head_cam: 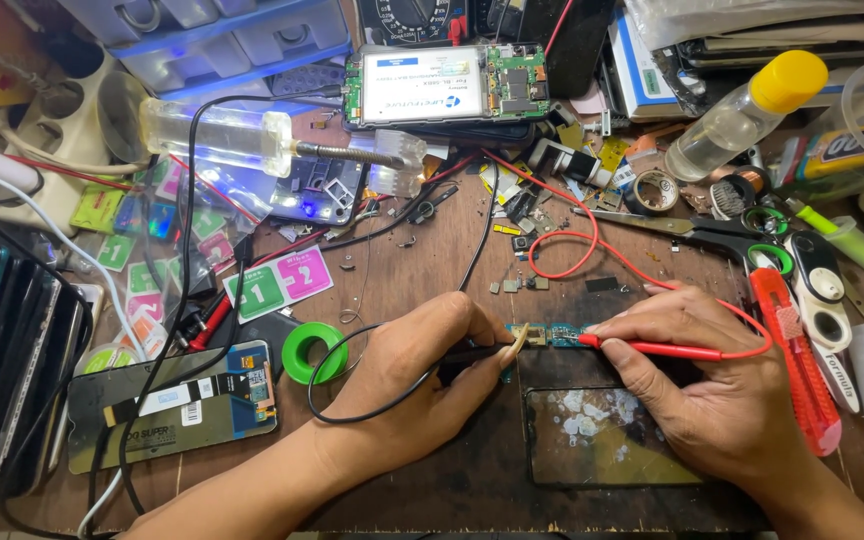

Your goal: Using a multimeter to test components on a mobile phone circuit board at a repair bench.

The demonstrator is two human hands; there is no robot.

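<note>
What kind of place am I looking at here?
Most likely a phone repair bench. Both hands hold test probes to a small circuit board, an opened phone lies at the back, and loose parts litter the wooden table.

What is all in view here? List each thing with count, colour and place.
small circuit board: one, blue-green, bench centre, both probe tips on it
red probe: one, red lead, in right hand
black probe: one, black lead, in left hand
dark glass panel: one, black, below the board
tape roll: one, green, left of centre
utility knife: one, red-orange, far right
bottle: one, clear with yellow cap, upper right
scissors: one, green-ringed handles, right
left hand: holding black probe
right hand: holding red probe
</note>
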